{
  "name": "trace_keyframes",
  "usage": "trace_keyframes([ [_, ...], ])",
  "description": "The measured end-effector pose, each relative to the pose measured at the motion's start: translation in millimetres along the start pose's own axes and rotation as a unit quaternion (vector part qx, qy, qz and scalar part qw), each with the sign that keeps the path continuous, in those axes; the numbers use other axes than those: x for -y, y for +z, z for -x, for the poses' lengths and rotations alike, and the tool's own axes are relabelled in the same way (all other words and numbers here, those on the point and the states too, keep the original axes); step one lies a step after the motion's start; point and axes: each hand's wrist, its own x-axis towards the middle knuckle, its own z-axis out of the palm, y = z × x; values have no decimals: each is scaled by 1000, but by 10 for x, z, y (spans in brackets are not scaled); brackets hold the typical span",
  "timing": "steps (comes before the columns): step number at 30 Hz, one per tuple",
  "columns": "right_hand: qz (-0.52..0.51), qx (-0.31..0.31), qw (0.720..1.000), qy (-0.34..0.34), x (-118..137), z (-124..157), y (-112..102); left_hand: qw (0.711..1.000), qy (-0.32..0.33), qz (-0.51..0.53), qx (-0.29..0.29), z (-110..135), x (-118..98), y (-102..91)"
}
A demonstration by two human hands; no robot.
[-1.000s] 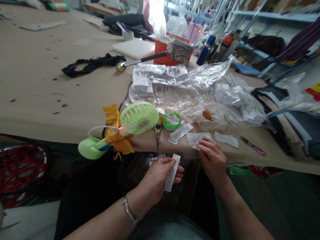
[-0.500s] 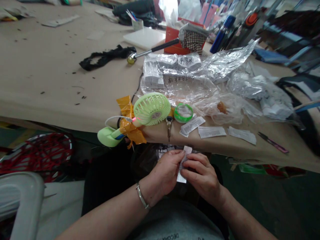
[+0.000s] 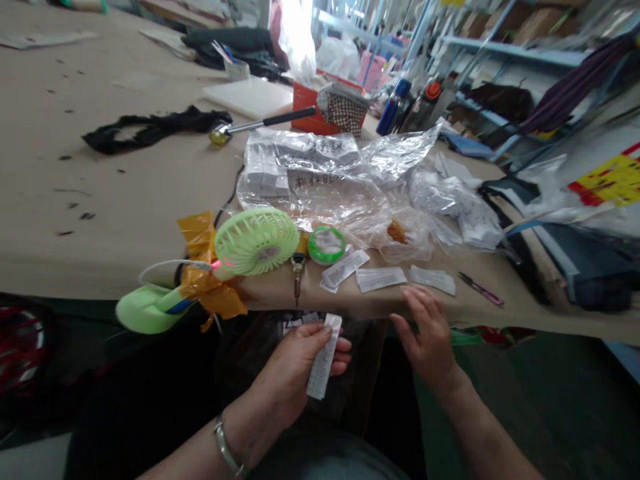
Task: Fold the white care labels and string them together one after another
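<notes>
My left hand pinches a narrow white printed label between thumb and fingers, held upright below the table's front edge. My right hand is open with its fingers stretched out, holding nothing. Its fingertips are at the table edge, just below a white label strip; whether they touch it I cannot tell. Left of that strip lies another printed label, then a small overlapping pile of labels. A pair of thread snips or a small cutter with a pink handle lies at the right.
A green fan is taped at the table edge. Beside it are a screwdriver-like tool and a green-rimmed round tub. Behind lie clear plastic bags with label bundles, a black-handled hammer-like tool and black cloth.
My right hand has left the label and moved right to the table edge, its fingers opening. My left hand keeps the label. The view has turned to the right.
</notes>
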Motion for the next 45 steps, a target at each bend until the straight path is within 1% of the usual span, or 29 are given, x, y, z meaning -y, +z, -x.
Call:
trace_keyframes([
  [1, 61, -12, 998, 30, -147, -8, -29, 1000, -3, -8, -6, -2, -2, -3],
  [3, 144, 12, 988, 63, -365, 1, -67, 1000, -8, -14, -12, -7, 5, -5],
  [5, 185, 50, 979, 69, -469, 44, -80, 1000, -12, -17, -13, -12, 21, -5],
  [7, 196, 65, 977, 60, -493, 103, -87, 1000, -12, -20, -12, -17, 40, -11],
  [9, 180, 49, 981, 47, -491, 155, -106, 1000, -9, -20, -10, -23, 57, -23],
  [11, 140, 21, 989, 37, -501, 182, -140, 1000, -5, -17, -8, -28, 68, -37],
  [13, 96, 2, 995, 36, -526, 178, -175, 1000, -3, -11, -9, -29, 70, -45],
  [15, 68, -3, 997, 45, -557, 152, -200, 1000, -6, -9, -15, -23, 62, -42],
  [17, 73, -3, 996, 58, -582, 114, -209, 1000, -11, -13, -24, -10, 50, -31],
  [19, 108, 7, 992, 60, -594, 84, -207, 999, -15, -19, -30, 5, 39, -17],
  [22, 156, 47, 986, 46, -587, 83, -197, 999, -16, -16, -34, 18, 36, -7],
  [24, 161, 54, 985, 40, -575, 117, -190, 999, -16, -16, -34, 19, 39, -9],
  [29, 113, -5, 993, 31, -613, 226, -198, 999, -16, -29, -23, -3, 50, -37],
  [32, 58, -36, 996, 56, -624, 230, -245, 999, -15, -30, -21, -17, 60, -50],
  [34, 13, -68, 993, 94, -534, 191, -274, 999, -14, -28, -18, -18, 72, -47],
  [35, -13, -89, 990, 111, -446, 160, -276, 999, -13, -25, -14, -16, 80, -43],
  [36, -42, -113, 985, 122, -328, 123, -267, 1000, -11, -22, -7, -15, 90, -38],
  [37, -80, -140, 980, 119, -185, 83, -244, 1000, -10, -15, 4, -14, 101, -32],
  [38, -129, -153, 974, 106, -24, 45, -207, 1000, -10, -7, 7, -15, 113, -27],
  [39, -181, -144, 969, 85, 146, 10, -157, 1000, -12, 1, 11, -16, 124, -23],
  [40, -224, -116, 966, 47, 314, -18, -97, 1000, -10, 14, 19, -17, 135, -21],
  [41, -251, -71, 965, 0, 470, -36, -27, 999, -4, 28, 31, -17, 145, -22],
  [42, -263, -27, 963, -45, 605, -44, 47, 998, 6, 42, 43, -16, 152, -25],
  [43, -266, -4, 960, -82, 712, -44, 124, 997, 19, 58, 53, -14, 157, -32],
  [45, -262, 23, 958, -118, 842, -22, 268, 994, 46, 84, 51, -8, 161, -57],
])
